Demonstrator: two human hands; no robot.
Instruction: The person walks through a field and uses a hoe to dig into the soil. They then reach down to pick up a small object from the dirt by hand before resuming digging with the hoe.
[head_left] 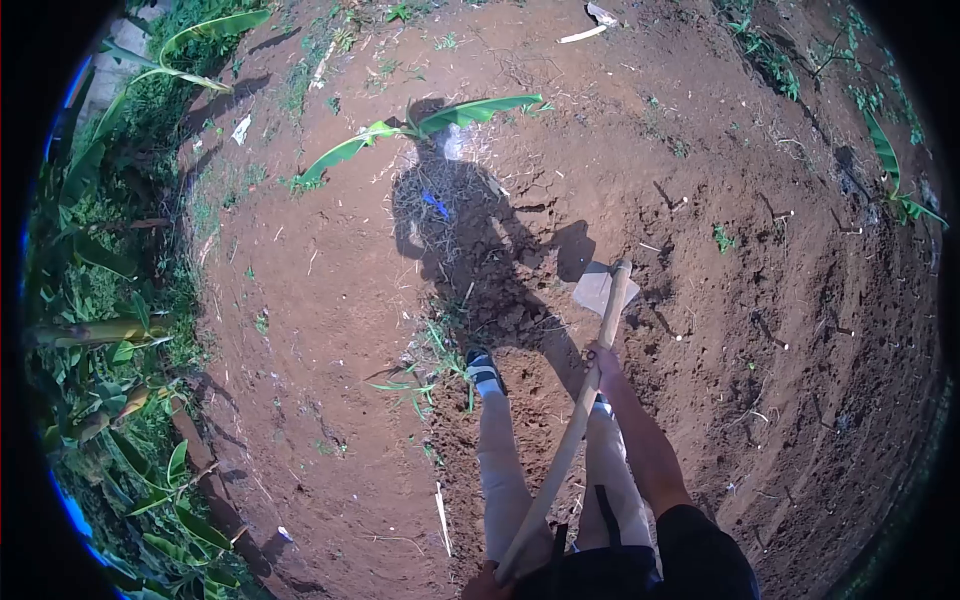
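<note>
Right of centre, your right hand (pixel 602 366) is wrapping around the hoe (pixel 566 444); at the bottom edge, your left hand (pixel 484 584) is gripping its handle's end. Brown soil (pixel 330 400) is surrounding you.

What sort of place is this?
Probably a garden or small farm plot, outdoors in sunshine: there's bare, partly broken-up soil, a young banana-like plant and a long-handled hoe.

Two hands (pixel 602 364), one hoe (pixel 573 432), two trouser legs (pixel 505 470); one blue scrap (pixel 436 206), one person's shadow (pixel 470 265)
</note>
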